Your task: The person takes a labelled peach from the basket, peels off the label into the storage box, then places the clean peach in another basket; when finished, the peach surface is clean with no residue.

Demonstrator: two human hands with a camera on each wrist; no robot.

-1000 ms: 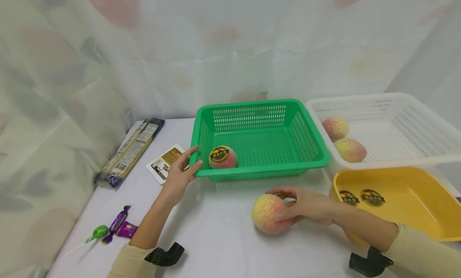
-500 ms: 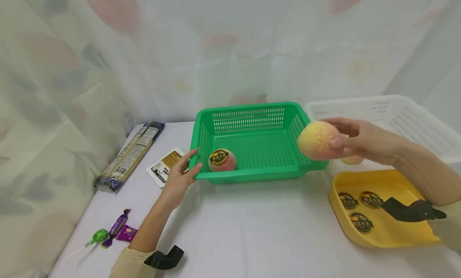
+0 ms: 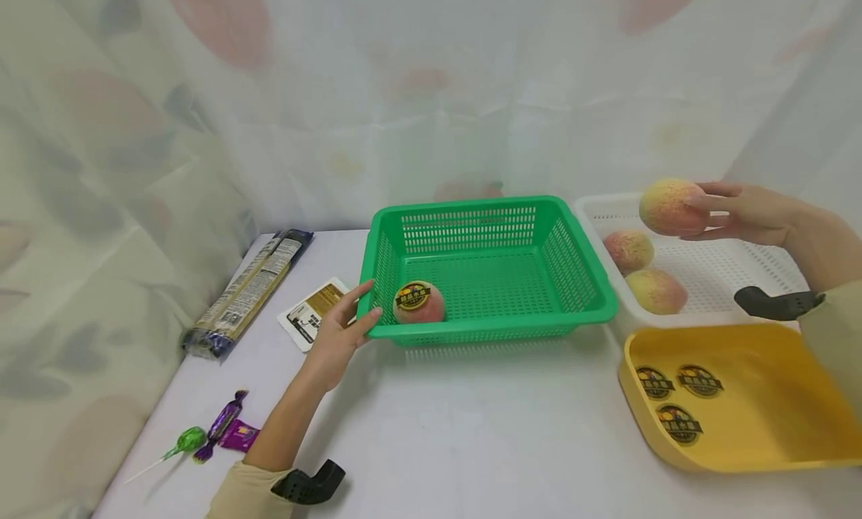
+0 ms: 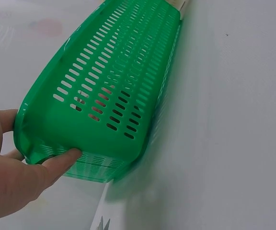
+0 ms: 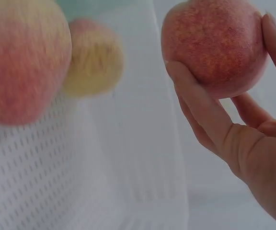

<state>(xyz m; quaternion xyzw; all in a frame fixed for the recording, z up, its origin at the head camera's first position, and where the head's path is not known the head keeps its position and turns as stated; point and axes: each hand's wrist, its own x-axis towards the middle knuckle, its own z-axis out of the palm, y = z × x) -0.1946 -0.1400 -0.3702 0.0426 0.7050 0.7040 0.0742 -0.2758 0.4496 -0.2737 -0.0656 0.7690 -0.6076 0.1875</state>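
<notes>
In the head view, a yellow-pink peach [image 3: 670, 209] is pinched between the thumb and fingers of my right hand [image 3: 754, 214], up over the white basket [image 3: 723, 268]. The same peach [image 5: 214, 45] shows redder in the right wrist view. Two more peaches, one behind [image 3: 629, 251] and one in front [image 3: 656, 292], lie at that basket's left side. My left hand [image 3: 333, 343] grips the front left corner of the green basket [image 3: 498, 325], thumb [image 4: 63, 163] against its outer wall. Inside it sits one peach [image 3: 431, 311] bearing a black-and-gold round sticker [image 3: 413, 295].
A yellow basin [image 3: 774, 410] with several round stickers [image 3: 700, 381] stands front right. On the left lie long packets [image 3: 252, 291], a white-edged card [image 3: 313, 313], a purple twist-wrapped candy [image 3: 224, 425], a small purple packet [image 3: 239, 435] and a green lollipop [image 3: 191, 439]. Curtains hang behind.
My right hand has lifted the peach off the table and carried it up and right, over the white basket. My left hand has stayed at the green basket's corner.
</notes>
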